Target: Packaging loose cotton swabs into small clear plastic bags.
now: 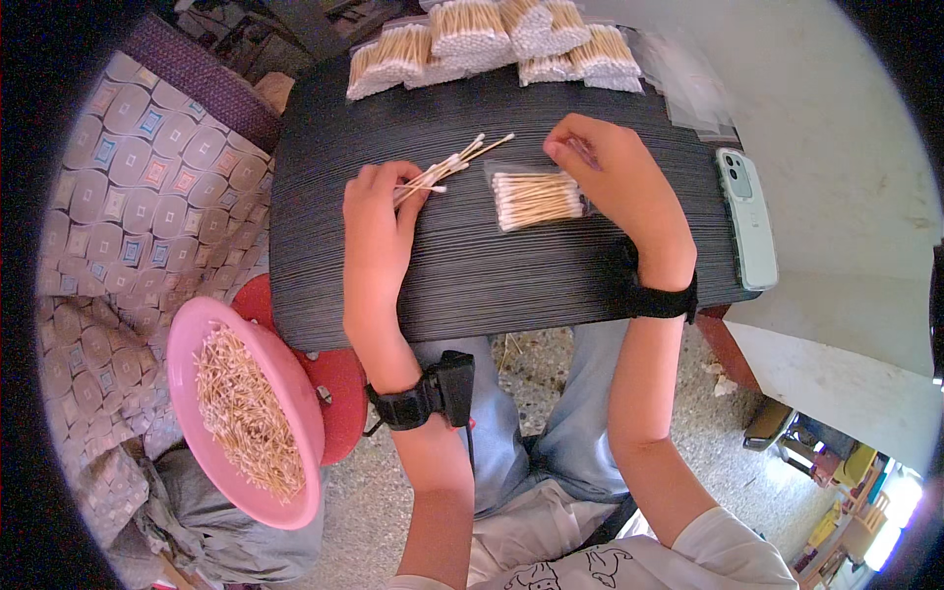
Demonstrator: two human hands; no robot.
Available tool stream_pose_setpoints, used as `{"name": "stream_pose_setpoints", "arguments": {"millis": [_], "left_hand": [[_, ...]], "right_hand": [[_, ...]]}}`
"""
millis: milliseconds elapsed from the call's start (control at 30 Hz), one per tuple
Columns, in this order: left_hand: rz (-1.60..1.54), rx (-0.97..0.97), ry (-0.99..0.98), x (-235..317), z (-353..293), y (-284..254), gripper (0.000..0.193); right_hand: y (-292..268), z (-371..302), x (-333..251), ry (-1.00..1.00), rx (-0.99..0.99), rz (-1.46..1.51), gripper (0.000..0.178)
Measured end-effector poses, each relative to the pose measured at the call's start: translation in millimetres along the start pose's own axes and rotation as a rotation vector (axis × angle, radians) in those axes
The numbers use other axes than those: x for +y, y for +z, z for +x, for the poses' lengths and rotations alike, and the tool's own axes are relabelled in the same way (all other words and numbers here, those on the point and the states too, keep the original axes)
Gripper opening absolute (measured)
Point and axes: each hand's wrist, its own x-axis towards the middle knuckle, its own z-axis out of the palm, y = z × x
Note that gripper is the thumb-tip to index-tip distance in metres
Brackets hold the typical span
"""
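A small bunch of cotton swabs sticks out at an angle from my left hand, whose fingers are closed around it. To its right, a clear plastic bag lies flat on the dark table, with a neat layer of cotton swabs inside. My right hand is over the bag's right end, fingers curled and thumb against the fingertips. Whether something small is pinched there I cannot make out.
Filled bags of cotton swabs are piled along the table's far edge. Empty clear bags lie at the far right, above a phone. A pink basin of loose swabs stands on a red stool at left.
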Motion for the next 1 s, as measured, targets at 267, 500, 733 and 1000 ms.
{"name": "stream_pose_setpoints", "arguments": {"millis": [267, 500, 733, 1000], "left_hand": [[0.195, 0.044, 0.027, 5, -5, 8, 0.018], [0.210, 0.055, 0.051, -1, -5, 13, 0.018], [0.186, 0.094, 0.037, -3, -5, 11, 0.018], [-0.283, 0.255, -0.204, 15, 3, -4, 0.013]], "right_hand": [[0, 0, 2, -0.061, 0.008, 0.017, 0.019], [0, 0, 5, -0.079, -0.029, 0.019, 0.020], [0, 0, 4, -0.075, -0.028, 0.042, 0.019], [1, 3, 3, -0.213, 0.112, -0.041, 0.019]]}}
